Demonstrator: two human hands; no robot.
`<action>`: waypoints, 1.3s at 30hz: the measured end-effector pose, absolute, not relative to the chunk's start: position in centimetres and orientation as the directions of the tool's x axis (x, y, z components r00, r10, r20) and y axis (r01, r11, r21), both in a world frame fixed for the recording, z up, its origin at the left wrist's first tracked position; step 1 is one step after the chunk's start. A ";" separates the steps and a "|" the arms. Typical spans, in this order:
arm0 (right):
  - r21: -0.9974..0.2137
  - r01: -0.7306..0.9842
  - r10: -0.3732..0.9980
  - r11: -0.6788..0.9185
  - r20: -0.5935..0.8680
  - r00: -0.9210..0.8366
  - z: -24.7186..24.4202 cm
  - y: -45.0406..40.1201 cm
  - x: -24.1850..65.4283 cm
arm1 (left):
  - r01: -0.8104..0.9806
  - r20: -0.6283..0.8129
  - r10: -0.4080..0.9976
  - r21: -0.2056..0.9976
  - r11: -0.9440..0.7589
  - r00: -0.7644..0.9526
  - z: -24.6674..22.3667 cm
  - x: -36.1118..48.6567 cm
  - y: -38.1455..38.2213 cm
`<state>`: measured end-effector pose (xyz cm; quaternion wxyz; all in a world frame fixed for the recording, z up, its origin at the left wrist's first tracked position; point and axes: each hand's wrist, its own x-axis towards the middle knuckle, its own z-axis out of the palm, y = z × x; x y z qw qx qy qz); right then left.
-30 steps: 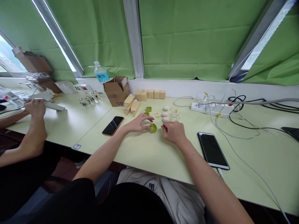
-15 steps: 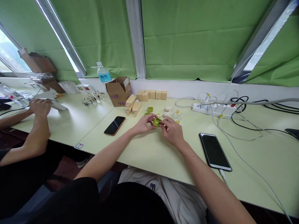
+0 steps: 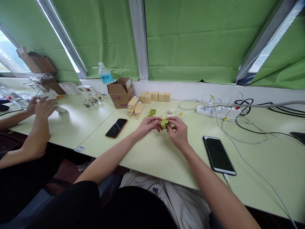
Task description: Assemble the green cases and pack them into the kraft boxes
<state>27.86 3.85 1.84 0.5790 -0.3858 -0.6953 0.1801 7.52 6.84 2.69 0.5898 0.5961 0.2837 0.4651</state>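
Note:
A small olive-green plastic piece (image 3: 164, 123) with a rounded top is held up just over the table. My right hand (image 3: 178, 129) pinches it from the right between thumb and fingers. From the left, the closed fingertips of my left hand (image 3: 150, 125) meet its edge. Its underside and inner face are hidden by my fingers. Just behind lie another green plastic piece (image 3: 152, 111), a white cylindrical part (image 3: 170, 111) and clear plastic parts (image 3: 181, 115), partly covered by my right hand.
Wooden blocks (image 3: 161, 96) and an open cardboard box (image 3: 120, 93) stand at the back. A phone (image 3: 116, 128) lies left, another phone (image 3: 219, 155) right, with cables and a power strip (image 3: 218, 111) behind. A co-worker's hands (image 3: 43, 106) are at far left.
The green piece has been turned in my hands, its hollow side no longer facing me, and shifted slightly right. The co-worker's hands have moved apart somewhat.

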 end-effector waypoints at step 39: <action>-0.492 0.436 0.616 0.753 0.760 -0.207 1.0 4.6 28.2 | -0.213 -0.024 0.953 0.973 0.092 0.301 3.1 8.7 6.0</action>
